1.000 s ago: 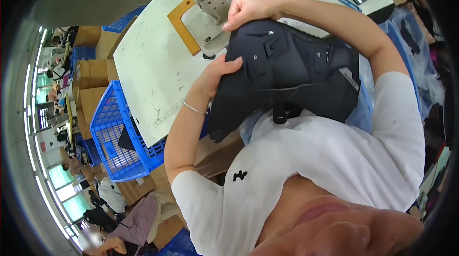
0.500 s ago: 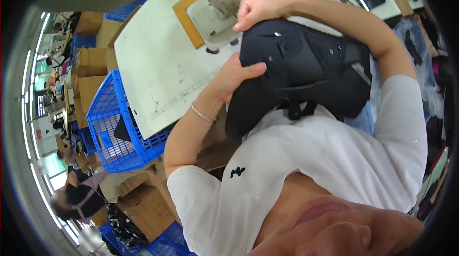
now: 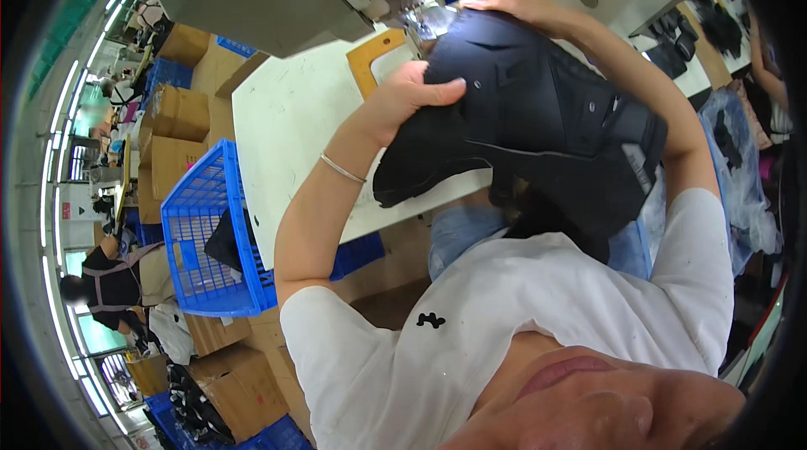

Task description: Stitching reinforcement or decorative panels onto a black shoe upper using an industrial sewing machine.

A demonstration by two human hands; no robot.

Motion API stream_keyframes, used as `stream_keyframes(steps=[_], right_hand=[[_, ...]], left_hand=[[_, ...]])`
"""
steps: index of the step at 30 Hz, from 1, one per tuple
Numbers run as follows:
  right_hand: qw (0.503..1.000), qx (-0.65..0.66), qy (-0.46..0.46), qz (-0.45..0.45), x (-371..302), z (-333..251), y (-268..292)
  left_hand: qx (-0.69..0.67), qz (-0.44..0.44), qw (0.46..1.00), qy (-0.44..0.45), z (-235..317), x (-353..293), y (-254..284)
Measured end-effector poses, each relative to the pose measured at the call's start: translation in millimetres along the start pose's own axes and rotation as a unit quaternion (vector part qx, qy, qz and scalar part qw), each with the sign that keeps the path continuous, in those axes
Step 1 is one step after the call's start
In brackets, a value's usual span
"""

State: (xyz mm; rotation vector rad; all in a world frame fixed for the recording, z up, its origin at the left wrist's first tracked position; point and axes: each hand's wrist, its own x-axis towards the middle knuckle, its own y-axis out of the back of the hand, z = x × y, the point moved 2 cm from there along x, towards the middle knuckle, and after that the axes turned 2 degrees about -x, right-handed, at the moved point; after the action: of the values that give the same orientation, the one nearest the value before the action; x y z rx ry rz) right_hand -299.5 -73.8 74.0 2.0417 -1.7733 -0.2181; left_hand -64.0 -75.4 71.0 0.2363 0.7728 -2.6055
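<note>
Grip: left hand (image 3: 403, 101), thumb laid flat over the near face of a black sewn piece (image 3: 538, 113), fingers mostly hidden behind it; clamped on its left edge. Right hand (image 3: 517, 4), at the piece's upper edge, touching; fingertips partly hidden, so whether they pinch the fabric cannot be told.

Black sewn piece: one, at the centre and right of centre of the frame, tilted; small oval fittings, a seam line across the lower half, a pale grey patch near the right end. Upper edge at the sewing machine head (image 3: 420, 8), top centre; exact contact unclear.

Bracelet: one, silver-coloured (image 3: 342, 168), on the left wrist.

Worktable: white (image 3: 294, 113), left of centre, running behind the piece.

Plate: one, yellow-orange (image 3: 363, 67), on the table just beside the machine.

Crate: one, blue, slatted (image 3: 189, 223), left of the table; dark fabric (image 3: 223, 244) inside.

Cartons: several, brown (image 3: 178, 113), upper left and lower left.

Clear plastic sheeting (image 3: 744, 189): right edge.

Co-worker: one, dark top with straps (image 3: 118, 286), far left.
</note>
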Motion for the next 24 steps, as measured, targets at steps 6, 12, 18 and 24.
stream_keyframes(steps=[6,12,18,24], right_hand=[[0.995,-0.089,-0.020,-0.042,-103.1,-91.5,27.8],[0.881,-0.464,-0.007,0.095,-187.4,-94.0,4.4],[0.969,-0.161,0.008,0.188,-146.1,-57.5,29.3],[0.982,-0.171,0.002,0.085,-72.0,-61.1,62.7]], left_hand=[[0.065,0.034,0.996,0.042,-0.1,12.5,13.3],[0.008,0.070,0.998,-0.001,2.2,10.0,4.8],[-0.036,0.130,0.989,-0.062,-6.1,8.8,5.6],[-0.138,0.167,0.965,-0.148,-16.5,4.0,2.8]])
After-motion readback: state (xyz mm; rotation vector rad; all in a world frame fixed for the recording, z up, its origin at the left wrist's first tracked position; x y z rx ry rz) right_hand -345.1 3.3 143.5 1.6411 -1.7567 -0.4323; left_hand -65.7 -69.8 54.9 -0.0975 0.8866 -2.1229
